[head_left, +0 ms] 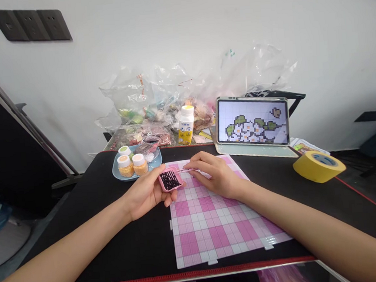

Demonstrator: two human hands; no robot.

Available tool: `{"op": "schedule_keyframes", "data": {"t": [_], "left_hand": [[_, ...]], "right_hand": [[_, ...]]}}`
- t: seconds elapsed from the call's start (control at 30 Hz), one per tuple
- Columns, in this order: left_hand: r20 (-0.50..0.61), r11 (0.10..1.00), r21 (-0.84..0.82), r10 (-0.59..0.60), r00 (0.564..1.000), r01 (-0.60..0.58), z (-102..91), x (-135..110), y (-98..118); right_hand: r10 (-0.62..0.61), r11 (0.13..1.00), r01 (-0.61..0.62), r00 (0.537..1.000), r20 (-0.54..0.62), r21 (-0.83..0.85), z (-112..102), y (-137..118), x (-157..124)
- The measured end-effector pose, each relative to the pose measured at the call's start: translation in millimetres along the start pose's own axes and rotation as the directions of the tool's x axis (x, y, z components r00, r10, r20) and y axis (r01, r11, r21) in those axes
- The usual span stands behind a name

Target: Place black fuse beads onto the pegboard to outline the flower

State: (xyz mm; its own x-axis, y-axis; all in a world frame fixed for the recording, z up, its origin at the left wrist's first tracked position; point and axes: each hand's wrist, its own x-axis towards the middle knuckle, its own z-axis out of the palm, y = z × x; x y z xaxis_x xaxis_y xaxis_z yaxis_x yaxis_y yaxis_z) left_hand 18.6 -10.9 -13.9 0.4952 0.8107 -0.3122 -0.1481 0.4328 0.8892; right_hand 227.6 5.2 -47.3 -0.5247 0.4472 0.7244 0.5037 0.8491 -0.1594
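Nearest, both forearms reached in over the red-edged front of the black counter [117, 239], where a pink-and-white checked board [211, 226] lay flat between them. The left hand [146, 195] rested at the board's left edge, its fingers curled around a small pink tray [170, 180] of dark beads, which it held just over the board's far-left corner. The right hand [215, 176] lay on the far part of the board, its fingers pinched shut on thin tweezers [186, 170] whose tips pointed left and reached the tray's upper rim; whether they held a bead was too small to tell. Just beyond the left hand stood a blue plate [116, 173] carrying small jars [126, 166] of orange beads. Well off to the right sat a yellow tape roll [318, 166]. Farther back a tablet [252, 122] stood propped, showing a pixel picture of white flowers and green leaves, with a yellow-and-white bottle [186, 130] to its left. Behind these, crumpled clear plastic bags [170, 94] were heaped against the white wall.
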Motion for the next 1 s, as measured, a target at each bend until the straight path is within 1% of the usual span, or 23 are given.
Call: {"op": "schedule_keyframes", "data": {"t": [0.17,0.5,0.7,0.83,0.93,1.0], "left_hand": [[0.012,1.0,0.007,0.009,1.0,-0.009,-1.8,0.3,-2.2],[0.051,1.0,0.023,0.019,0.998,-0.02,-0.8,0.0,-2.3],[0.077,0.998,0.049,0.025,0.997,-0.029,-4.2,-0.9,-3.9],[0.047,0.999,0.032,0.04,0.998,-0.042,-4.2,0.1,-4.6],[0.01,0.997,0.02,0.078,0.997,-0.079,-6.4,2.3,-5.5],[-0.003,0.994,0.027,0.105,0.994,-0.105,-9.4,3.8,-6.4]], "right_hand": [[0.015,1.0,-0.016,1.0,-0.027,-0.019,1.3,1.8,-0.4],[0.009,1.0,-0.009,1.0,-0.016,-0.006,1.7,2.3,-0.3],[0.01,1.0,-0.01,1.0,-0.008,-0.002,2.2,1.5,-0.3],[0.024,1.0,-0.023,0.998,-0.061,0.021,1.4,1.0,1.2],[0.065,0.998,-0.062,0.992,-0.109,0.033,-1.3,1.9,2.2],[0.109,0.994,-0.109,0.99,-0.091,0.013,-3.7,2.8,2.1]]}}
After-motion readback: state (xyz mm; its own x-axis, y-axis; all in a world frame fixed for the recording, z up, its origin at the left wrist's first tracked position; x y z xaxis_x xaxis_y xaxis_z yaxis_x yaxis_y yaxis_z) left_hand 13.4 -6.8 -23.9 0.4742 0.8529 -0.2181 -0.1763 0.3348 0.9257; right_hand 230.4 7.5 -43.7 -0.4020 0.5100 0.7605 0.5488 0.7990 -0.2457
